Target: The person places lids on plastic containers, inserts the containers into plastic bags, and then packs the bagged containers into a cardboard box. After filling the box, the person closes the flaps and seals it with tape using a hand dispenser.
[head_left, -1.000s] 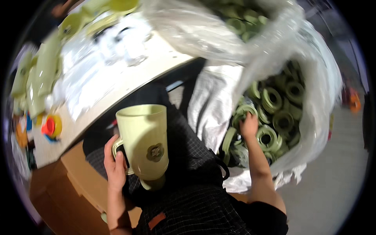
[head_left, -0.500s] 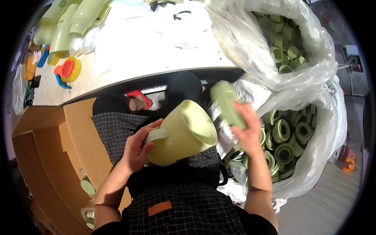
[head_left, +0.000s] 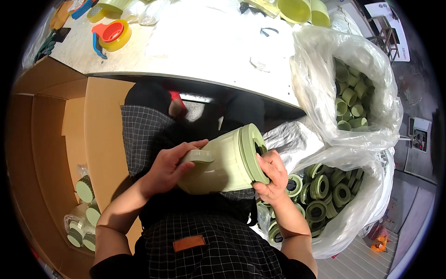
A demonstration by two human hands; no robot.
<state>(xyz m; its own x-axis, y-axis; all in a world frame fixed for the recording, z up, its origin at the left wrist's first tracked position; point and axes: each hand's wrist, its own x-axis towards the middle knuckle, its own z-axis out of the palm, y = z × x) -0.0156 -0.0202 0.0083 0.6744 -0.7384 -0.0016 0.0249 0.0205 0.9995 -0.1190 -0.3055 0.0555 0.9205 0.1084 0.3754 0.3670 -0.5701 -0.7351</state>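
Note:
Tilted on my lap is a pale green jug (head_left: 222, 173), its mouth toward the right. My left hand (head_left: 163, 168) is wrapped round its rear side, fingers at the handle (head_left: 199, 156). A darker green ring-shaped collar (head_left: 249, 149) with a dark centre sits against the jug's mouth. My right hand (head_left: 273, 176) grips this collar by its outer edge, thumb below and fingers over the rim. Whether the collar is fully seated cannot be seen.
On my right, a plastic-lined bag (head_left: 346, 242) holds many green collars; behind it another bag (head_left: 316, 93) holds green cups. An open cardboard box (head_left: 109, 139) with green-capped items stands at my left. The white worktable (head_left: 195, 60) ahead carries a tape roll (head_left: 121, 41).
My right hand has brought the collar from beside the jug onto its mouth. The jug's opening, bare before, is now covered. The view has shifted, showing more of the box.

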